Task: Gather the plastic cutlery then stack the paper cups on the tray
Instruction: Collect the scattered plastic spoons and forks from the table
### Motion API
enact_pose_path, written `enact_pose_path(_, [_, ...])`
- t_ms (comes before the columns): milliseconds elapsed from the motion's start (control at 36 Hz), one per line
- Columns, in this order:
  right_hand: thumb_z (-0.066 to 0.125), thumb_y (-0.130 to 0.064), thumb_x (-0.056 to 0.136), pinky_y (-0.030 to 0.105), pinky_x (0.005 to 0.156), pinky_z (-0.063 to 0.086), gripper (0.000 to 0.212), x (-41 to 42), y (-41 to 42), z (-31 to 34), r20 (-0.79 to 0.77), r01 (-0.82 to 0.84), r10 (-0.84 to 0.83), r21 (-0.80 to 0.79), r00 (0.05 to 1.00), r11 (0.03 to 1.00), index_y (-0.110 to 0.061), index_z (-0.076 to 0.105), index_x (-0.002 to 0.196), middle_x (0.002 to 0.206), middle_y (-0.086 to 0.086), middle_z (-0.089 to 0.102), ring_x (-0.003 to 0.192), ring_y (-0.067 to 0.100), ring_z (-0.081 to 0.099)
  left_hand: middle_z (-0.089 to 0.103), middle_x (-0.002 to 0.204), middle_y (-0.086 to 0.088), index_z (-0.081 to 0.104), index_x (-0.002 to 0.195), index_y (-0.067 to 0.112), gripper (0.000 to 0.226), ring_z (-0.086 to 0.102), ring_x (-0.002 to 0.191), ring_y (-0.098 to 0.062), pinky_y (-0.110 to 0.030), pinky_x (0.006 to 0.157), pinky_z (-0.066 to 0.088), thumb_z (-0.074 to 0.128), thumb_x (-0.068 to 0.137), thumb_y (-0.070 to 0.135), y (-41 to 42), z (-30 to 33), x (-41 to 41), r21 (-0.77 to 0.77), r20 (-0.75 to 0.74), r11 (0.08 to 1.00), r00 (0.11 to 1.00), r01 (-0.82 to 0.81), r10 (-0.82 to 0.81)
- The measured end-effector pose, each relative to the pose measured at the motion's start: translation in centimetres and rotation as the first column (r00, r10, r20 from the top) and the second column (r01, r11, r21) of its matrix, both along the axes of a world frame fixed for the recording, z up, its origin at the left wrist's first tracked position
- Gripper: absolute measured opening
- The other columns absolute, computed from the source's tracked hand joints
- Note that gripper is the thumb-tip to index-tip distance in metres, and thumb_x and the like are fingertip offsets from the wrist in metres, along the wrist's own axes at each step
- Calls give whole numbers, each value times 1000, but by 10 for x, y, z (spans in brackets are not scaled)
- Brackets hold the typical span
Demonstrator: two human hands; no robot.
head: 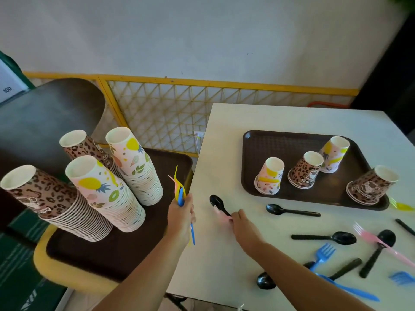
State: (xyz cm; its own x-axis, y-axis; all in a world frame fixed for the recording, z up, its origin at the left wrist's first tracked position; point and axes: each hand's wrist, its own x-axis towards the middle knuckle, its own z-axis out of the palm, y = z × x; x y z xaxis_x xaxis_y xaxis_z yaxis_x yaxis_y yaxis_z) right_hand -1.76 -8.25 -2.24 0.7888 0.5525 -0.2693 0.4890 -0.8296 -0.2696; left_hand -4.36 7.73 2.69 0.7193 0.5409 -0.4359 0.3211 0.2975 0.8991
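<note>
Two hands working: left hand [180,217] clutching coloured cutlery bundle [180,194], right hand [243,225] pinching black spoon [217,204] on bench [224,254]. Risk: overfilled bundle slipping during transfer.

Blue fork [402,278] (right edge) is cut off.

I am in what looks like a canteen or fast-food eatery. Brown serving trays [253,140], tall stacks of paper cups [125,191] and plastic cutlery [292,212] crowd my white surface [224,254] beside a yellow lattice partition [161,108].
</note>
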Motion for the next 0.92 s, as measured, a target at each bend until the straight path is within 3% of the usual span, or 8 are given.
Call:
enact_pose_path(83, [36, -13, 97, 24, 68, 31, 22, 9, -2, 11, -20, 190, -189, 179, 982, 965, -7, 52, 112, 113, 11, 55, 96, 23, 55, 33, 49, 1, 39, 67, 12, 35, 27, 33, -5, -21, 42, 30, 60, 91, 27, -10, -4, 2, 42, -48, 998, 998, 36, -34])
enact_pose_path(194, [36, -20, 99, 29, 66, 32, 20, 10, -1, 28, 32, 232, -258, 339, 966, 912, -12, 51, 89, 96, 12, 58, 80, 24, 50, 33, 46, 4, 45, 68, 10, 38, 32, 40, -9, -24, 49, 32, 70, 82, 35, -36, -6, 3, 31, -92, 995, 992, 93, -89])
enact_pose_path(278, [36, -21, 99, 25, 65, 27, 27, 6, -2, 36, -39, 312, -330, 441, 943, 842, -2, 55, 97, 93, 9, 49, 81, 21, 46, 36, 53, 2, 56, 85, 6, 37, 33, 46, -12, -24, 49, 33, 75, 76, 37, -59, -6, 5, -39, -64, 986, 985, 159, -162])
enact_pose_path(333, [36, -18, 99, 21, 69, 29, 26, 4, -5, 39, -132, 359, -336, 430, 933, 828, 0, 53, 107, 103, 13, 50, 92, 25, 50, 41, 56, -2, 56, 81, 6, 38, 37, 49, -14, -24, 50, 34, 76, 74, 37, -74, -6, 5, -77, -44, 974, 975, 213, -217])
enact_pose_path(417, [40, -9, 95, 27, 90, 38, 31, -4, -9, 44, -255, 430, -353, 392, 900, 813, 3, 45, 123, 124, 19, 50, 115, 30, 49, 61, 72, -14, 61, 74, 2, 33, 58, 69, -23, -31, 67, 47, 74, 77, 32, -94, -4, 6, -136, -39, 963, 970, 231, -238])
enact_pose_path(500, [42, -6, 93, 30, 92, 37, 34, -7, -22, 50, -275, 433, -351, 349, 895, 831, 2, 40, 127, 127, 21, 47, 118, 32, 46, 67, 81, -18, 66, 79, 1, 27, 64, 79, -26, -36, 82, 50, 72, 80, 28, -108, -3, 9, -187, -67, 962, 975, 198, -214])
enact_pose_path(750, [43, -11, 94, 30, 88, 36, 33, -8, -62, 59, -253, 318, -247, 296, 935, 901, -1, 44, 125, 120, 20, 45, 112, 33, 47, 58, 65, -13, 58, 65, 4, 27, 57, 65, -26, -34, 68, 46, 63, 86, 20, -143, 1, 14, -73, -106, 987, 983, 143, -150])
enact_pose_path(917, [39, -24, 98, 27, 90, 35, 35, 2, -104, 71, -214, 304, -250, 279, 944, 911, -6, 52, 125, 114, 13, 51, 114, 29, 48, 60, 42, 4, 57, 63, 7, 34, 54, 53, -18, -28, 54, 41, 53, 95, 20, -159, -1, 29, -150, -52, 986, 996, 69, -78])
